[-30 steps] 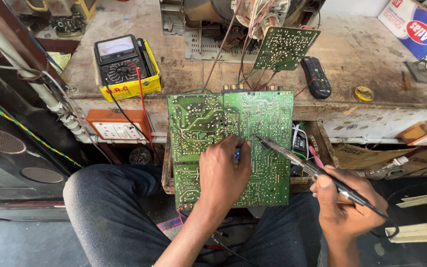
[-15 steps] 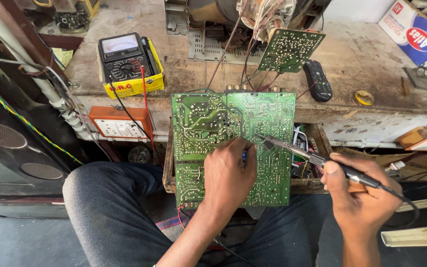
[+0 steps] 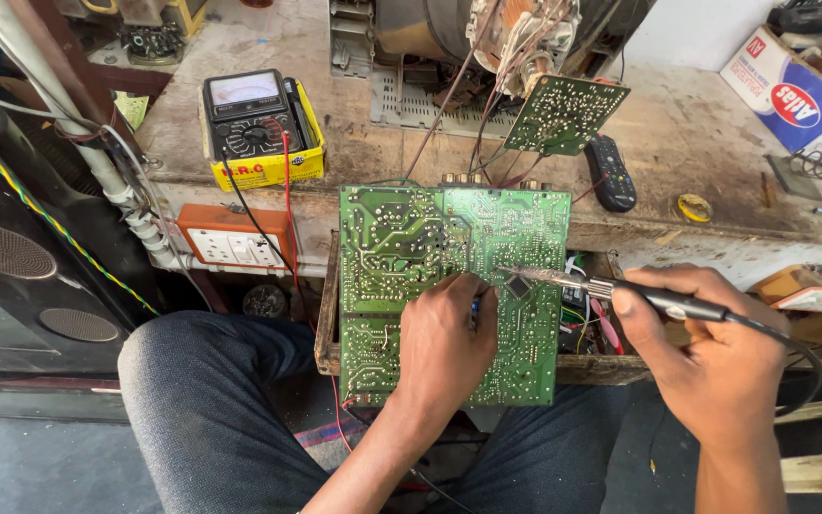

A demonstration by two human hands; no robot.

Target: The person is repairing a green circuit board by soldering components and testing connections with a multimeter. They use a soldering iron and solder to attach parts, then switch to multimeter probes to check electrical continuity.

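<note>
- The large green printed circuit board, solder side up, leans over the front edge of the worn grey workbench, its lower end resting over the person's lap on a wooden frame; my judgement is that the tilt turns the solder joints toward the eyes.
- The left hand lies on the lower middle of the board, fingers curled shut around a small blue-tipped thing, too hidden to name; the palm seems to pin the board steady.
- The right hand grips the black-handled soldering iron like a pen, fingers closed round the handle, which suits fine tip control.
- The iron's long axis runs nearly level, handle to the right, metal tip pointing left and ending on the board just above the left hand's fingertips, beside a small black chip.
- The iron's black cord trails right, away from the work.
- Behind the board stand a yellow-cased analogue multimeter, a small green circuit board hanging on wires, and a black remote control; an orange switch-and-socket box sits on the bench front.
</note>
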